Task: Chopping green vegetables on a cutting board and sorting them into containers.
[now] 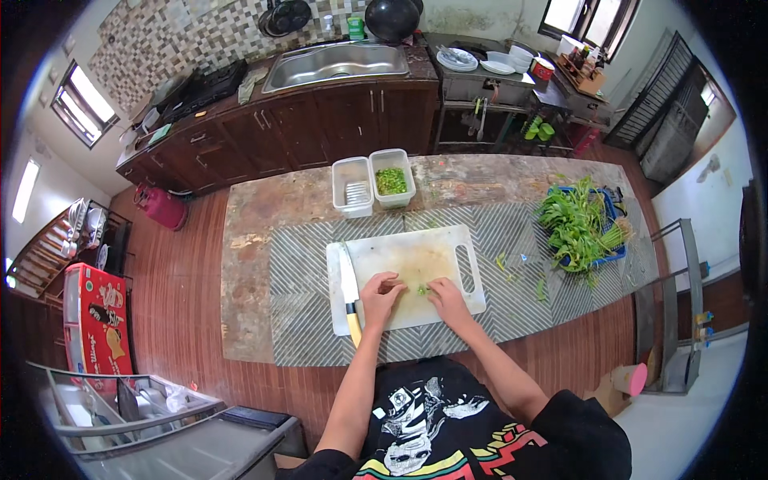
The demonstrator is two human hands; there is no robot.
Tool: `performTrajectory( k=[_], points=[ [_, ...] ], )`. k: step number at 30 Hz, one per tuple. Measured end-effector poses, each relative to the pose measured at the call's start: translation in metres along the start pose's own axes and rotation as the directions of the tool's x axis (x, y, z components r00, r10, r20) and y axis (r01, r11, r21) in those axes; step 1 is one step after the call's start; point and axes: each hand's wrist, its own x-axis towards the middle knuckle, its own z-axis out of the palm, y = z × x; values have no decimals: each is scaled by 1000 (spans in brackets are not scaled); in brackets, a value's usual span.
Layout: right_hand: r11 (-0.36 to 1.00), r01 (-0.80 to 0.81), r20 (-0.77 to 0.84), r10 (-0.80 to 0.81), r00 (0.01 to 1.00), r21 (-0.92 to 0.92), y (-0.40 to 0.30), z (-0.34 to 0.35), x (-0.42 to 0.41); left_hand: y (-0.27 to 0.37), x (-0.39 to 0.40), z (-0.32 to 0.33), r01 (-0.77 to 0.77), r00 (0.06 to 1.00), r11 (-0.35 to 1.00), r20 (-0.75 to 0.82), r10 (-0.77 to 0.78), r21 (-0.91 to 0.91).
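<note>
A white plastic cutting board [408, 264] lies on the table before me. My left hand [383, 295] rests over its middle, fingers curled; whether it holds anything is not visible. At a small pile of chopped greens [423, 290] are the fingertips of my right hand [446, 300]; whether they pinch any is unclear. Along the board's left edge lies a kitchen knife [348, 282] with a yellow and black handle, touched by neither hand. Beyond the board stand two clear plastic containers side by side: the left one [352, 207] looks empty, the right one [410, 180] holds chopped greens [391, 181].
At the table's right, leafy greens with roots [573, 228] lie in a blue plastic basket [611, 207]. Leaf scraps [541, 289] lie between board and basket, on a grey patterned mat [510, 240]. A counter with a steel sink [339, 63] stands beyond the table.
</note>
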Motion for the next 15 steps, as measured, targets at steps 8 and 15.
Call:
performTrajectory(
  k=[8, 15],
  points=[
    [996, 86, 15, -86, 996, -8, 0, 16, 13, 8, 0, 3, -11, 1000, 1000, 13, 11, -10],
    [980, 113, -7, -116, 993, -164, -2, 30, 13, 1, 1, 2, -59, 998, 998, -26, 60, 38]
  ],
)
